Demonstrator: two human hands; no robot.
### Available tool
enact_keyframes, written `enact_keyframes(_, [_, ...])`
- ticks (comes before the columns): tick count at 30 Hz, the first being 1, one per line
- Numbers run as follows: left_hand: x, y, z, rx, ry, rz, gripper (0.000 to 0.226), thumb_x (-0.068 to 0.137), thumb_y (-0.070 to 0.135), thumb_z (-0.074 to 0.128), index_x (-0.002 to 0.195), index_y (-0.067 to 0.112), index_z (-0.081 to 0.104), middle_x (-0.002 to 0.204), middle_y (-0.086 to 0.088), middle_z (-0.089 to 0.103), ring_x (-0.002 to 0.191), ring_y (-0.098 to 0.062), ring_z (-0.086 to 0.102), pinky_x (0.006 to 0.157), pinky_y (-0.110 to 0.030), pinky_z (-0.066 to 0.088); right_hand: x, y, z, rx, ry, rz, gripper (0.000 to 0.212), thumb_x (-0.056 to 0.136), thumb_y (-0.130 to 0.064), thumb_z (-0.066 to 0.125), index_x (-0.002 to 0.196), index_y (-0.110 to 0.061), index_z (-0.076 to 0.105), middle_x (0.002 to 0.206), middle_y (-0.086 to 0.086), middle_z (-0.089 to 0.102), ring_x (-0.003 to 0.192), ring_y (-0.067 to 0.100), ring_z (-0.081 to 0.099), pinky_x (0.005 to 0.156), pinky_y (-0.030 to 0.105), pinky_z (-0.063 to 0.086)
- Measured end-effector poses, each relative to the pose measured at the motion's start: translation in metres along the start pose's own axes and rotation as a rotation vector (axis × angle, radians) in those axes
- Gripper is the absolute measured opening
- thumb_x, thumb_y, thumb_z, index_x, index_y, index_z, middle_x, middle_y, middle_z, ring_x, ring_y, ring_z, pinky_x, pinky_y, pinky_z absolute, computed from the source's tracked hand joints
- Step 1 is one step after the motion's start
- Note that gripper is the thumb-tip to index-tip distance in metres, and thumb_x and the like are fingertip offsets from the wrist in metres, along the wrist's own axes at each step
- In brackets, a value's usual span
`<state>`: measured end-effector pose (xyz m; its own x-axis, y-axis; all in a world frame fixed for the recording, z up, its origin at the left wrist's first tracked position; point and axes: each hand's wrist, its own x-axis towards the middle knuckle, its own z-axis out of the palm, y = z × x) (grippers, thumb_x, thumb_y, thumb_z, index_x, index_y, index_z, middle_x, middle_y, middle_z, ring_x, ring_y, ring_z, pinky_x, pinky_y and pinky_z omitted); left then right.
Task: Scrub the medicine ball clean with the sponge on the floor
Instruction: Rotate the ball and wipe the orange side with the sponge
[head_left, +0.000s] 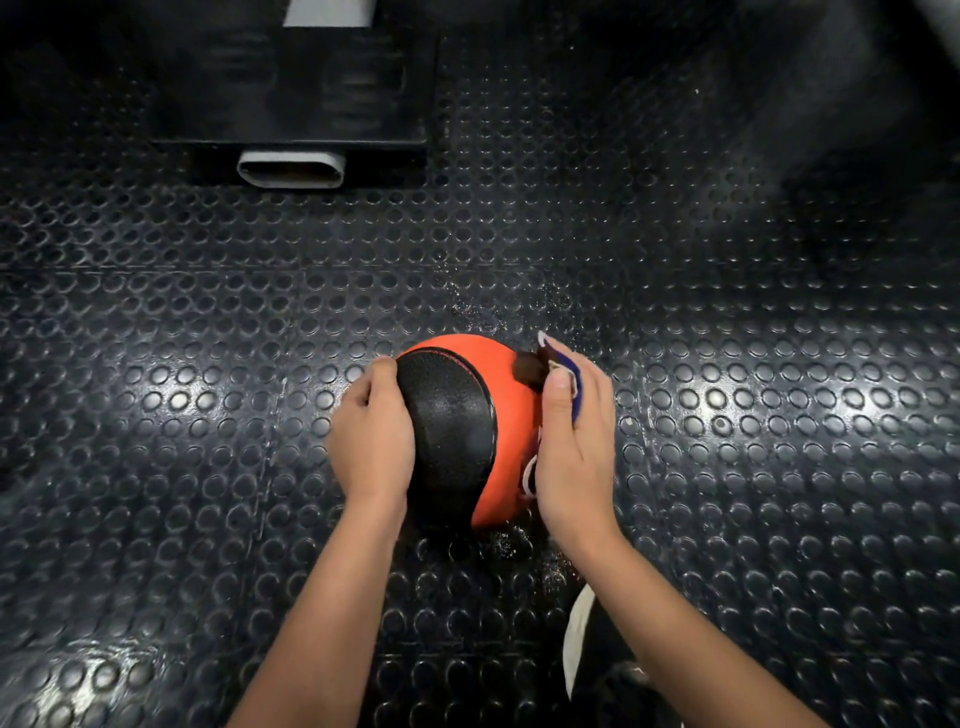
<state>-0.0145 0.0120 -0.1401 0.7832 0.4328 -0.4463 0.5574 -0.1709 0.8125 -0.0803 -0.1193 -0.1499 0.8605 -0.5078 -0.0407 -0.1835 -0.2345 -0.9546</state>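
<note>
A person's two hands worked on an orange-and-black ball resting on a studded black rubber floor, near the middle of the view. The left hand cupped the ball's left side, fingers curled around it. The right hand pressed a blue-and-white sponge against the ball's right side, fingers grasping it. Water droplets flecked the floor just beyond the ball.
</note>
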Motion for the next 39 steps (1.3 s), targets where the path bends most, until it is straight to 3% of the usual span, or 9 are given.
enact_keyframes(5, [0.003,0.0,0.002,0.027,-0.035,0.04,0.045,0.086,0.063,0.048,0.089,0.028,0.075,0.099,0.004,0.075,0.105,-0.026,0.066,0.103,-0.046,0.05,0.007,0.017,0.004,-0.023,-0.153,-0.139,0.034,0.108,-0.043,0.041,0.132,-0.043,0.065,0.14,-0.012,0.06,0.138,0.009,0.05,0.118,0.032,0.034])
enact_keyframes(9, [0.004,0.005,0.006,0.031,-0.036,0.008,0.048,0.084,0.067,0.049,0.099,0.031,0.077,0.103,0.008,0.075,0.107,-0.024,0.067,0.104,-0.044,0.05,0.042,0.014,-0.005,0.243,-0.154,0.493,0.036,0.11,-0.042,0.044,0.092,-0.02,0.066,0.054,-0.013,0.058,0.045,-0.001,0.052,0.053,0.027,0.045])
enact_keyframes(11, [0.003,0.008,0.007,0.048,-0.043,0.011,0.05,0.083,0.068,0.049,0.103,0.032,0.077,0.104,0.008,0.075,0.107,-0.024,0.067,0.103,-0.044,0.05,0.05,0.007,-0.011,0.231,-0.244,0.686,0.043,0.112,-0.04,0.04,0.079,-0.02,0.058,0.041,-0.011,0.051,0.032,0.002,0.045,0.044,0.023,0.036])
enact_keyframes(17, [0.014,0.002,-0.004,0.013,-0.125,-0.008,0.044,0.082,0.066,0.056,0.089,0.03,0.079,0.092,0.007,0.077,0.101,-0.026,0.071,0.103,-0.052,0.052,0.02,0.0,-0.004,0.023,-0.243,-0.003,0.026,0.109,-0.04,0.045,0.116,-0.05,0.068,0.127,-0.02,0.068,0.119,0.003,0.063,0.104,0.026,0.047])
enact_keyframes(20, [0.017,-0.002,-0.008,-0.001,-0.169,0.011,0.038,0.092,0.059,0.057,0.089,0.028,0.079,0.09,0.009,0.075,0.099,-0.022,0.069,0.097,-0.045,0.052,0.038,0.022,-0.004,0.145,-0.27,0.308,0.032,0.109,-0.047,0.045,0.12,-0.031,0.07,0.101,0.002,0.073,0.073,0.015,0.069,0.075,0.04,0.06])
enact_keyframes(24, [0.022,-0.004,-0.013,-0.024,-0.203,0.006,0.036,0.091,0.058,0.061,0.087,0.027,0.081,0.094,0.007,0.077,0.098,-0.022,0.07,0.092,-0.044,0.052,0.06,0.03,-0.005,0.201,-0.381,0.705,0.055,0.107,-0.055,0.042,0.138,-0.016,0.064,0.118,0.008,0.076,0.113,0.029,0.07,0.111,0.053,0.049])
enact_keyframes(28, [0.03,-0.006,-0.023,0.067,-0.113,-0.045,0.044,0.09,0.062,0.051,0.09,0.028,0.079,0.112,-0.003,0.076,0.11,-0.031,0.065,0.106,-0.053,0.047,0.046,0.032,-0.002,0.323,-0.422,0.909,0.062,0.108,-0.059,0.03,0.106,-0.018,0.076,0.09,0.005,0.081,0.087,0.021,0.074,0.083,0.034,0.055])
enact_keyframes(35, [0.023,-0.009,-0.029,0.043,-0.047,-0.179,0.079,0.073,0.079,0.043,0.122,0.024,0.073,0.129,-0.005,0.07,0.12,-0.033,0.063,0.11,-0.055,0.047,0.023,0.03,0.007,0.434,-0.346,0.891,0.062,0.103,-0.065,0.038,0.131,-0.02,0.07,0.11,0.003,0.08,0.095,0.018,0.077,0.076,0.029,0.061])
enact_keyframes(39, [0.029,-0.005,-0.022,-0.108,-0.208,-0.232,0.082,0.061,0.081,0.057,0.112,0.02,0.078,0.114,-0.009,0.078,0.105,-0.033,0.073,0.101,-0.05,0.056,0.009,0.025,0.007,0.47,-0.15,0.755,0.073,0.095,-0.074,0.046,0.157,-0.037,0.039,0.139,0.01,0.067,0.124,0.036,0.065,0.111,0.06,0.048])
